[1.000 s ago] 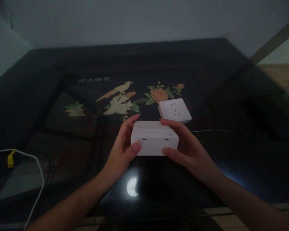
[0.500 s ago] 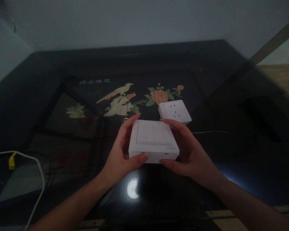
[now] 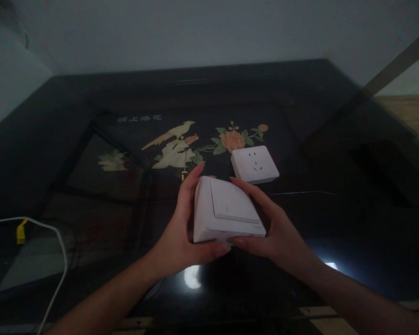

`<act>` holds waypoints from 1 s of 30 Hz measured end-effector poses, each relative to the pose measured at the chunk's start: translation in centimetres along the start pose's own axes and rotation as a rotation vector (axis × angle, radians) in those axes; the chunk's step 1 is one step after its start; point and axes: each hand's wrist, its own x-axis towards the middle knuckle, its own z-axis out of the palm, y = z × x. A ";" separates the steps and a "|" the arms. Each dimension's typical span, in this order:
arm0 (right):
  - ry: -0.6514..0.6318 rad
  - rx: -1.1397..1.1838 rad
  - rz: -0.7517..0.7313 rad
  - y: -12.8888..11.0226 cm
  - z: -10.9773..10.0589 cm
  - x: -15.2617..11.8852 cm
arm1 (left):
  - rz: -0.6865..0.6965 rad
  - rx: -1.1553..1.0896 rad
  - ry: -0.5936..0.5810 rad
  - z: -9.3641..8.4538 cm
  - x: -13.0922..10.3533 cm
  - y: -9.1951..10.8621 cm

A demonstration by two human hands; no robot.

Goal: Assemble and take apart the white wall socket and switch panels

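A white switch box [image 3: 233,204] with a raised rocker plate is held between both hands above the dark glossy table, tilted so that its left side shows. My left hand [image 3: 181,237] grips its left side, thumb along the near lower edge and fingers behind. My right hand [image 3: 279,228] holds the right side, with the thumb under the near edge and the index finger on the far top edge. Just behind the box, to the right, a white socket box [image 3: 254,164] lies face up on the table.
The table [image 3: 300,79] has an inlaid bird [image 3: 171,134] and flower picture [image 3: 232,140]. A white cable [image 3: 63,251] with a yellow tag [image 3: 21,232] curves along the left. A pale wall [image 3: 195,32] stands behind the table.
The switch box has tilted toward the right in my hands, and more of its left side shows. Its near edge has dropped slightly. The socket box has stayed in place.
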 end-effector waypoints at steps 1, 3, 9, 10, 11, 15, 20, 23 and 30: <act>0.010 0.016 0.009 0.1 0.1 -0.1 | -0.018 -0.017 0.013 0.0 0.0 0.0; 0.025 0.044 0.013 0.1 0.5 -0.2 | -0.049 -0.062 0.042 0.2 0.0 -0.1; -0.013 -0.062 -0.006 0.1 1.0 -0.4 | -0.084 -0.196 0.129 0.8 -0.2 -0.5; -0.030 -0.075 -0.011 0.1 0.9 -0.4 | -0.093 -0.213 0.140 1.0 -0.2 -0.6; -0.045 -0.086 -0.015 0.2 0.9 -0.3 | -0.106 -0.224 0.145 1.1 -0.2 -0.7; -0.068 -0.149 -0.024 0.6 0.7 -0.1 | -0.144 -0.200 0.153 1.1 -0.3 -1.1; -0.075 -0.197 -0.098 0.8 0.6 0.3 | -0.088 -0.105 0.016 0.1 0.0 -1.4; -0.088 -0.176 -0.129 0.8 0.6 0.3 | -0.053 -0.034 -0.015 -0.2 0.1 -1.0; -0.066 -0.203 -0.129 1.0 0.7 0.3 | -0.058 -0.034 0.064 0.5 0.3 -0.5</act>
